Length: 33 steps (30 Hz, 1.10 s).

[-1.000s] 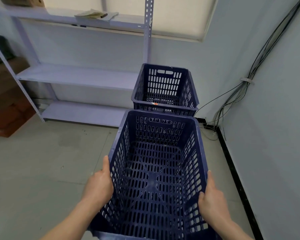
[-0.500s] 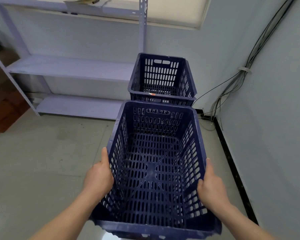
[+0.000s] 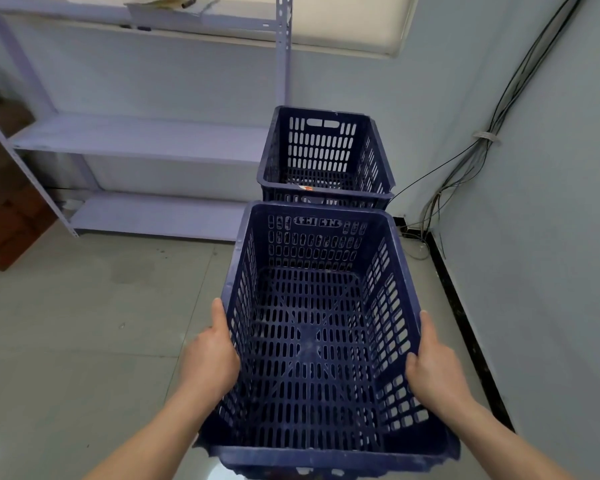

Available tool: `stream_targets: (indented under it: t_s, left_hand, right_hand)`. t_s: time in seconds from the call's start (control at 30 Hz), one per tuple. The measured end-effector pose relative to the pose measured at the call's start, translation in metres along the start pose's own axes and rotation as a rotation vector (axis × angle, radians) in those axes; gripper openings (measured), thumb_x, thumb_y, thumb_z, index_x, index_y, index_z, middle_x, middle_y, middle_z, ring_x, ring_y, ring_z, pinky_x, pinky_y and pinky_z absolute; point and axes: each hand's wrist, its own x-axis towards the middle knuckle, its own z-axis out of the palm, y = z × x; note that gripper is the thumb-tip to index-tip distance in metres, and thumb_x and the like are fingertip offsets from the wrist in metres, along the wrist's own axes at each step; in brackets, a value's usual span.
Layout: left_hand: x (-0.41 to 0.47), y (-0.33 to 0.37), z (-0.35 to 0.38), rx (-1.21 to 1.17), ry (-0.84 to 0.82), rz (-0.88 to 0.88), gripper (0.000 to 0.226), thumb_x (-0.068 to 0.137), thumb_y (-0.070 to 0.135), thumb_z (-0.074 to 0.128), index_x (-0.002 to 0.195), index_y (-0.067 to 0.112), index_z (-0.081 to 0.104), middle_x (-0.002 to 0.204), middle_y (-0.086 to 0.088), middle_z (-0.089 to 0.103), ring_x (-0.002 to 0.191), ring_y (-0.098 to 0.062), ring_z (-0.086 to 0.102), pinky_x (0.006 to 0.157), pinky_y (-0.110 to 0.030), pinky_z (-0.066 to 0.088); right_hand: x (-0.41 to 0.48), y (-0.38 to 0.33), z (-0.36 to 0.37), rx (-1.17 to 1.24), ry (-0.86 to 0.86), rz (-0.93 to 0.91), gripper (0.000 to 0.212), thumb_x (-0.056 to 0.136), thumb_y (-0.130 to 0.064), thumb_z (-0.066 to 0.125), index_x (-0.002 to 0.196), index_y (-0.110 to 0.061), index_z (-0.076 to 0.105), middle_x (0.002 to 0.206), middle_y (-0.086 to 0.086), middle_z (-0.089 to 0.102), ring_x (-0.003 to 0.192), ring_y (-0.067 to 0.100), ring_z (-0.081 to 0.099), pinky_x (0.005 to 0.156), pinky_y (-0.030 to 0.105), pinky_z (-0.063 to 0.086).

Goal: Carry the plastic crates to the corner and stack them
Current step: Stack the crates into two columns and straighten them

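Note:
I carry an empty dark blue plastic crate (image 3: 312, 341) in front of me, held off the floor and tilted slightly. My left hand (image 3: 212, 358) grips its left rim, thumb along the top edge. On the opposite rim my right hand (image 3: 430, 368) holds the same way. The fingers of both hands are hidden under the rim. A second blue crate (image 3: 326, 157) stands in the corner just beyond the carried one, its base hidden behind the carried crate's far wall.
A pale metal shelf rack (image 3: 136, 136) runs along the back wall to the left of the corner crate. Loose cables (image 3: 465, 168) hang down the right wall to the floor. A dark skirting strip (image 3: 465, 323) borders the tiled floor (image 3: 84, 323).
The view has tipped down and the carried crate's near rim has come into sight. The corner crate has grown larger in view as I approached it. Both hands keep their grip.

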Motion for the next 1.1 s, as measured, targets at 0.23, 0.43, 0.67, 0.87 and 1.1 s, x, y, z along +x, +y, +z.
stream_targets:
  t_s: [0.23, 0.43, 0.67, 0.87, 1.1]
  left_hand:
    - [-0.003, 0.002, -0.001, -0.032, -0.004, -0.003, 0.087, 0.096, 0.005, 0.044, 0.157, 0.014, -0.018, 0.083, 0.0, 0.056, 0.069, -0.012, 0.055, 0.055, -0.025, 0.042]
    - [-0.003, 0.004, -0.003, -0.02, -0.008, -0.014, 0.089, 0.096, 0.006, 0.044, 0.157, 0.014, -0.02, 0.085, 0.001, 0.055, 0.068, -0.01, 0.053, 0.051, -0.022, 0.036]
    - [-0.003, 0.004, -0.003, -0.031, -0.01, -0.026, 0.09, 0.097, 0.006, 0.045, 0.157, 0.016, -0.021, 0.086, 0.002, 0.054, 0.068, -0.01, 0.055, 0.05, -0.021, 0.037]
    - [-0.002, 0.004, -0.003, -0.039, -0.016, -0.015, 0.089, 0.097, 0.006, 0.045, 0.157, 0.016, -0.019, 0.085, 0.002, 0.053, 0.068, -0.01, 0.054, 0.053, -0.022, 0.04]
    - [0.0, 0.002, -0.001, -0.033, -0.018, -0.009, 0.088, 0.096, 0.005, 0.043, 0.156, 0.016, -0.02, 0.086, 0.003, 0.053, 0.067, -0.011, 0.056, 0.057, -0.026, 0.049]
  right_hand:
    - [-0.003, -0.003, -0.003, 0.042, -0.001, -0.004, 0.076, 0.102, -0.002, 0.047, 0.165, -0.017, 0.007, 0.072, 0.004, 0.064, 0.058, 0.018, 0.059, 0.04, 0.019, 0.038]
    - [-0.003, -0.005, -0.003, 0.038, 0.012, -0.014, 0.074, 0.103, -0.004, 0.046, 0.165, -0.017, 0.008, 0.072, 0.003, 0.064, 0.058, 0.016, 0.06, 0.04, 0.018, 0.038]
    - [-0.007, -0.001, -0.001, 0.024, 0.027, -0.004, 0.074, 0.103, -0.005, 0.047, 0.165, -0.016, 0.008, 0.073, 0.001, 0.063, 0.059, 0.014, 0.059, 0.041, 0.019, 0.036]
    - [-0.005, 0.005, 0.002, 0.016, 0.023, 0.011, 0.078, 0.103, -0.008, 0.049, 0.165, -0.017, 0.003, 0.079, 0.0, 0.064, 0.063, 0.017, 0.062, 0.049, 0.026, 0.044]
    - [-0.007, 0.005, 0.0, 0.036, 0.017, 0.054, 0.077, 0.105, -0.013, 0.049, 0.165, -0.021, 0.002, 0.116, 0.008, 0.065, 0.078, 0.016, 0.062, 0.069, 0.032, 0.051]
